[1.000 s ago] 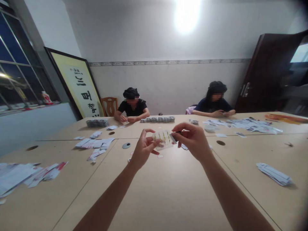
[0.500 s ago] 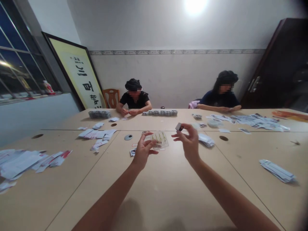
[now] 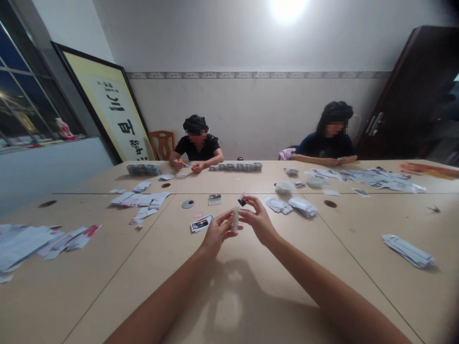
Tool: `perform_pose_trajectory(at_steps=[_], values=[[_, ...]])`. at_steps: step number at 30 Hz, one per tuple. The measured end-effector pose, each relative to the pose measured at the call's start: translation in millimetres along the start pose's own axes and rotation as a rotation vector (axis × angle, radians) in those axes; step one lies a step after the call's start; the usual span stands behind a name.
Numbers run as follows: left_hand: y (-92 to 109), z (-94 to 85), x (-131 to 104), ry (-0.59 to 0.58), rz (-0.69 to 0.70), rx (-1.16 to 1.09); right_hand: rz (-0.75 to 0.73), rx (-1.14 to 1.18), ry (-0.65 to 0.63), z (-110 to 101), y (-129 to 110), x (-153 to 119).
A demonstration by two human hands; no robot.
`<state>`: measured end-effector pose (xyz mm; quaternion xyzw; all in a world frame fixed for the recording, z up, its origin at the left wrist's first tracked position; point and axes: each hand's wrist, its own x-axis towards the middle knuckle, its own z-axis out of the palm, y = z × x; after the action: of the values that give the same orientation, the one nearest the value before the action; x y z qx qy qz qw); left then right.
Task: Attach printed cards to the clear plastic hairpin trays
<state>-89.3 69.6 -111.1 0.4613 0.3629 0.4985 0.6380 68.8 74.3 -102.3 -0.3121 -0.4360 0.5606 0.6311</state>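
In the middle of the view, my left hand (image 3: 216,233) grips a clear plastic case (image 3: 235,220), which is seen edge-on and stands nearly upright. Against the case's right side is my right hand (image 3: 260,222), its thumb and index finger pinching a small black-and-white piece (image 3: 243,199) just above the case. Left of my left hand, dark printed cards (image 3: 201,224) lie on the table. Beyond my hands sits another small clear case (image 3: 214,199) with a dark strip along its top.
White paper slips (image 3: 143,200) and a larger paper pile (image 3: 28,243) lie left. White packets (image 3: 303,206) and a bundle (image 3: 408,250) lie right. Two people sit across the table (image 3: 229,296), behind a row of stacked packs (image 3: 236,166).
The case has turned from showing its broad face to edge-on. My right hand has moved left and down with the small piece, up to the case. The view has shifted slightly.
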Motion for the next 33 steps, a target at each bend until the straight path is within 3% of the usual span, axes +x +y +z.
perform_pose_trajectory(at_steps=[8,16,21,28,33], values=[[-15.6,-6.1,5.5,-0.051,-0.022,0.126,0.051,0.025,0.064,-10.1,32.9,-1.1],[-37.0,-12.7,8.3,-0.031,0.111,0.342,0.073,0.045,0.106,-18.3,50.2,-4.3],[-37.4,-15.0,8.2,0.02,0.183,0.412,0.076,0.057,0.136,-18.0,52.6,-5.2],[-39.4,-20.6,19.7,0.159,0.072,0.364,-0.006,-0.027,0.207,-28.3,52.9,1.9],[-41.1,-19.6,21.8,0.183,0.075,0.315,-0.178,-0.135,0.309,-37.5,46.7,11.2]])
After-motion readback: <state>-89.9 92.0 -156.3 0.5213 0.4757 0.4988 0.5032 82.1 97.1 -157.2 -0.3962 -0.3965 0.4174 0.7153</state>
